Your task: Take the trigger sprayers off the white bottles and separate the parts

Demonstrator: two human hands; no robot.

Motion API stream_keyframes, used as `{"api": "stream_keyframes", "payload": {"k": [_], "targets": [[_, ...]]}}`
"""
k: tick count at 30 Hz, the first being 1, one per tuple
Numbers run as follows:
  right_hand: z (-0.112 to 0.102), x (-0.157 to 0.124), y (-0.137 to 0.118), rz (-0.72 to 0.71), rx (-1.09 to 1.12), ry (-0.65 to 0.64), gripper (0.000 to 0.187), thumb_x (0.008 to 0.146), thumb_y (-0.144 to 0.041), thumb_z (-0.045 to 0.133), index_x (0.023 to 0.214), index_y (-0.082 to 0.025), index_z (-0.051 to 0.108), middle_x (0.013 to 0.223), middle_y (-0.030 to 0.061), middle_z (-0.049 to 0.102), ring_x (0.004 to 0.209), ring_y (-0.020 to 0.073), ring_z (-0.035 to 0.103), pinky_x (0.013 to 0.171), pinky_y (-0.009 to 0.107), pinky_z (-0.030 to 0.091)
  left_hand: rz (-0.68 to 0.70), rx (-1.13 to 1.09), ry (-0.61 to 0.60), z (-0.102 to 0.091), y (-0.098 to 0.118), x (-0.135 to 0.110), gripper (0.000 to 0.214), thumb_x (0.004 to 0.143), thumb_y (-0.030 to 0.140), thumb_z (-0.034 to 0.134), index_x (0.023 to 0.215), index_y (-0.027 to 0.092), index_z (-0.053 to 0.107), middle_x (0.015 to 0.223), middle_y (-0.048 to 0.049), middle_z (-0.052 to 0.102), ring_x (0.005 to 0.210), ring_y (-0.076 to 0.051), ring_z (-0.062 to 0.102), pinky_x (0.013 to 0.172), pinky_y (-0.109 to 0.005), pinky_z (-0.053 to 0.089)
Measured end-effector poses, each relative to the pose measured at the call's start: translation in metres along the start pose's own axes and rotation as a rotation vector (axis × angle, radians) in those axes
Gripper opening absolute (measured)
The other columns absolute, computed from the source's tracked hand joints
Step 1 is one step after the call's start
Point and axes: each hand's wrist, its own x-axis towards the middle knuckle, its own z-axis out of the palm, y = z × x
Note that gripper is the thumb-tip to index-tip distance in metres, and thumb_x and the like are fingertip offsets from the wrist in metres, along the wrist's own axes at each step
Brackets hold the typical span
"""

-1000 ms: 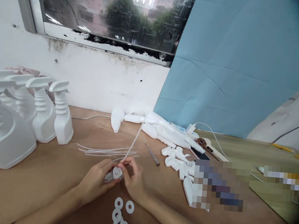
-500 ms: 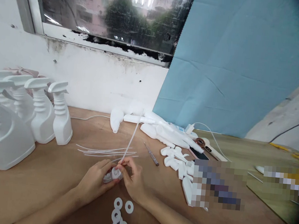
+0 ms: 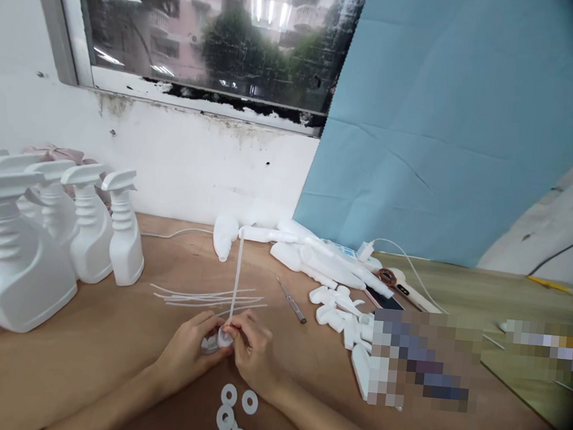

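Note:
My left hand [image 3: 181, 352] is closed around a small white and translucent sprayer part [image 3: 210, 343], its round end facing up. Pinched in my right hand [image 3: 256, 359] is the lower end of a thin white plastic tube [image 3: 237, 274], which stands nearly upright at the round end of that part. My fingers hide where the two meet. Several loose tubes [image 3: 203, 299] lie on the table just beyond my hands. Flat white ring washers [image 3: 250, 402] lie nearer to me, some overlapping.
White spray bottles [image 3: 26, 289] with trigger tops stand at left. A slim screwdriver [image 3: 291, 301] lies right of the tubes. Bottle shrouds [image 3: 307, 257] and small white pieces [image 3: 330, 316] are piled further right, beside a phone [image 3: 383, 299] and a handheld fan [image 3: 413, 293].
The tube has swung from leaning right to nearly upright. My hands remain together on the sprayer part. The whole view has shifted slightly.

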Motion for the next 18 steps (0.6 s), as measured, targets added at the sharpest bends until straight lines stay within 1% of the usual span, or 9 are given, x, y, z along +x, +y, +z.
{"api": "stream_keyframes", "payload": {"k": [3, 5, 6, 7, 9, 11, 12, 15, 18], "targets": [[-0.002, -0.003, -0.001, 0.012, 0.006, 0.009, 0.017, 0.086, -0.017, 0.045, 0.076, -0.02, 0.058, 0.069, 0.0026, 0.058, 0.069, 0.0153, 0.054, 0.063, 0.027, 0.043, -0.029, -0.09, -0.002, 0.002, -0.001, 0.0, 0.015, 0.075, 0.031, 0.056, 0.084, 0.019, 0.058, 0.078, -0.0008, 0.057, 0.071, -0.015, 0.051, 0.064, -0.025, 0.04], [-0.004, -0.005, -0.001, 0.011, 0.03, -0.015, 0.014, 0.085, -0.02, 0.047, 0.078, -0.021, 0.059, 0.071, 0.0021, 0.06, 0.07, 0.0152, 0.055, 0.064, 0.026, 0.044, -0.086, -0.226, 0.003, 0.003, -0.003, 0.001, 0.019, 0.072, 0.031, 0.06, 0.086, 0.019, 0.056, 0.078, -0.0004, 0.059, 0.07, -0.015, 0.053, 0.063, -0.024, 0.041], [-0.005, -0.006, 0.0, 0.024, 0.058, -0.035, 0.011, 0.085, -0.023, 0.049, 0.083, -0.021, 0.06, 0.074, 0.0021, 0.061, 0.072, 0.0153, 0.056, 0.066, 0.027, 0.045, -0.124, -0.306, 0.017, 0.003, -0.004, 0.002, 0.022, 0.069, 0.031, 0.062, 0.086, 0.019, 0.054, 0.078, -0.0002, 0.06, 0.07, -0.015, 0.054, 0.062, -0.024, 0.041], [-0.006, -0.005, 0.003, 0.072, 0.086, -0.046, 0.013, 0.085, -0.027, 0.049, 0.091, -0.022, 0.059, 0.077, 0.0021, 0.061, 0.074, 0.0155, 0.057, 0.069, 0.027, 0.045, -0.165, -0.383, 0.043, 0.003, -0.005, 0.004, 0.025, 0.067, 0.03, 0.065, 0.086, 0.018, 0.052, 0.078, 0.0, 0.06, 0.07, -0.015, 0.054, 0.061, -0.023, 0.042], [-0.006, 0.004, 0.015, 0.253, 0.113, -0.026, 0.025, 0.087, -0.034, 0.044, 0.107, -0.022, 0.053, 0.086, 0.0026, 0.061, 0.079, 0.016, 0.058, 0.074, 0.029, 0.046, -0.244, -0.496, 0.12, -0.001, -0.008, 0.008, 0.029, 0.063, 0.03, 0.068, 0.081, 0.018, 0.049, 0.074, 0.001, 0.061, 0.068, -0.014, 0.055, 0.059, -0.022, 0.041], [-0.001, 0.025, 0.033, 0.456, 0.064, 0.039, 0.031, 0.089, -0.037, 0.037, 0.114, -0.021, 0.048, 0.093, 0.004, 0.06, 0.083, 0.0164, 0.058, 0.077, 0.032, 0.046, -0.311, -0.557, 0.209, -0.009, -0.012, 0.013, 0.03, 0.058, 0.031, 0.071, 0.074, 0.018, 0.05, 0.069, 0.0022, 0.061, 0.064, -0.013, 0.054, 0.057, -0.022, 0.039], [0.003, 0.039, 0.044, 0.507, 0.026, 0.058, 0.031, 0.09, -0.036, 0.037, 0.112, -0.019, 0.049, 0.099, 0.0058, 0.059, 0.084, 0.017, 0.057, 0.078, 0.034, 0.046, -0.342, -0.585, 0.255, -0.014, -0.015, 0.016, 0.03, 0.055, 0.032, 0.073, 0.072, 0.017, 0.052, 0.067, 0.0024, 0.061, 0.063, -0.013, 0.054, 0.057, -0.021, 0.038], [0.022, 0.09, 0.077, 0.627, -0.065, 0.057, 0.027, 0.086, -0.03, 0.05, 0.108, -0.015, 0.052, 0.107, 0.0079, 0.056, 0.093, 0.0189, 0.055, 0.085, 0.04, 0.043, -0.424, -0.648, 0.378, -0.025, -0.025, 0.022, 0.033, 0.049, 0.034, 0.076, 0.072, 0.016, 0.061, 0.07, 0.0009, 0.065, 0.064, -0.014, 0.055, 0.057, -0.022, 0.037], [0.042, 0.133, 0.101, 0.752, -0.1, 0.038, 0.03, 0.086, -0.031, 0.052, 0.111, -0.015, 0.052, 0.112, 0.0073, 0.054, 0.097, 0.0207, 0.055, 0.082, 0.041, 0.046, -0.474, -0.669, 0.443, -0.03, -0.038, 0.025, 0.037, 0.051, 0.037, 0.075, 0.08, 0.016, 0.066, 0.075, -0.0003, 0.067, 0.064, -0.015, 0.056, 0.058, -0.023, 0.04]]}}
